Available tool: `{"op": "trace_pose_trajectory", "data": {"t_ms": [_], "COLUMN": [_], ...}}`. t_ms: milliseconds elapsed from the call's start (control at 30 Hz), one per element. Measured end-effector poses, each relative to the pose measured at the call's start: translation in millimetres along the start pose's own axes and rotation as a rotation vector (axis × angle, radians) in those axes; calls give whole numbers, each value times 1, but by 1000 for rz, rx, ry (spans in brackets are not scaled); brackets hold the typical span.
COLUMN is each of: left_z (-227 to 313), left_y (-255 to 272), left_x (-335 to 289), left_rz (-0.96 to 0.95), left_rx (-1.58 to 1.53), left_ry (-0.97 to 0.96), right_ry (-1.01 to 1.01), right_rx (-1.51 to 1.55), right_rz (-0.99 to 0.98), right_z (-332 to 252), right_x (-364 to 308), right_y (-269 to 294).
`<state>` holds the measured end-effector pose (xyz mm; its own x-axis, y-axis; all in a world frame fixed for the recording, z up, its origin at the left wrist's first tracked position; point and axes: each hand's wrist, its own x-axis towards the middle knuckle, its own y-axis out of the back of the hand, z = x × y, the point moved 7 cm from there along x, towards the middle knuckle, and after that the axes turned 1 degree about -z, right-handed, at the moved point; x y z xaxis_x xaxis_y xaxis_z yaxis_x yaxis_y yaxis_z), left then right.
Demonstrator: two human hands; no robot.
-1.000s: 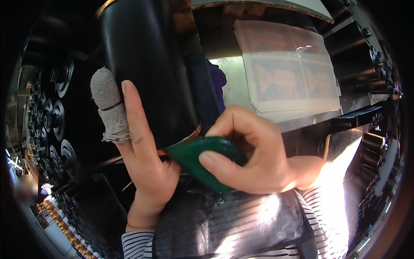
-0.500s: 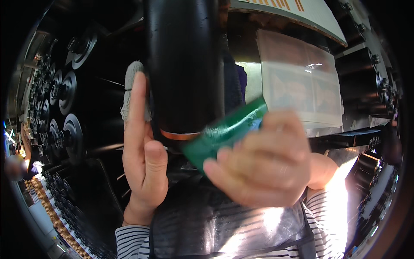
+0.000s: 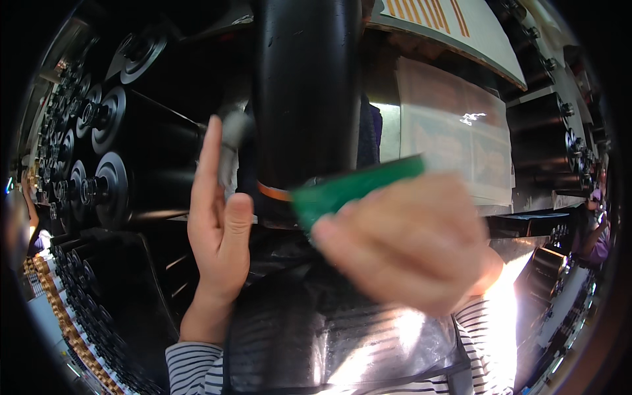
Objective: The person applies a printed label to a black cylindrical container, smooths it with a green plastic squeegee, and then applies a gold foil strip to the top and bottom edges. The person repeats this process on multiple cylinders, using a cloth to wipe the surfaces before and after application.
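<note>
A black cylinder [image 3: 306,99] stretches away in front of me, with an orange strip [image 3: 274,192] at its near end. My right hand [image 3: 408,243] grips a flat green scraper [image 3: 359,187], its left corner close to that end; I cannot tell whether they touch. The hand is blurred by motion. To the left of the cylinder my left hand [image 3: 220,230] is open and upright, thumb and fingers stretched out. A blurred grey-white fabric piece [image 3: 230,141] shows beside its fingers; whether it is worn on them I cannot tell.
More black rollers [image 3: 158,148] with round end discs are stacked on the left, others [image 3: 540,131] on the right. A glossy translucent sheet [image 3: 454,131] lies right of the cylinder. Behind it, a white board [image 3: 454,33] carries several orange strips. Dark purple cloth [image 3: 370,128] sits beside the cylinder.
The cylinder appears further right in view. The green scraper has turned flatter, and my right hand has moved up a little. My left hand stays outstretched, with more gap from the cylinder.
</note>
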<state>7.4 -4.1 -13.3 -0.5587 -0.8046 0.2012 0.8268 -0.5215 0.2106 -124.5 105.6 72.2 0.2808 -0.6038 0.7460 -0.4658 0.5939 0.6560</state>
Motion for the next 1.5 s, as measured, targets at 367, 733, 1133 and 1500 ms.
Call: {"op": "trace_pose_trajectory", "data": {"t_ms": [367,733,1133,1500], "left_z": [51,63,137,117], "left_y": [-45,-38,-5,-53], "left_x": [-39,-24,-13,22], "left_rz": [-185,-175,212,-13], "left_rx": [1030,1120,343,304], "left_ry": [-523,-552,-869,-753], "right_ry": [-583,-565,-433,-1688], "right_rx": [643,125,109,-1007], "right_rz": [-150,-132,-292,173], "right_z": [59,188,50,-107], "right_x": [-28,82,64,-339], "right_y": [12,12,61,446]}}
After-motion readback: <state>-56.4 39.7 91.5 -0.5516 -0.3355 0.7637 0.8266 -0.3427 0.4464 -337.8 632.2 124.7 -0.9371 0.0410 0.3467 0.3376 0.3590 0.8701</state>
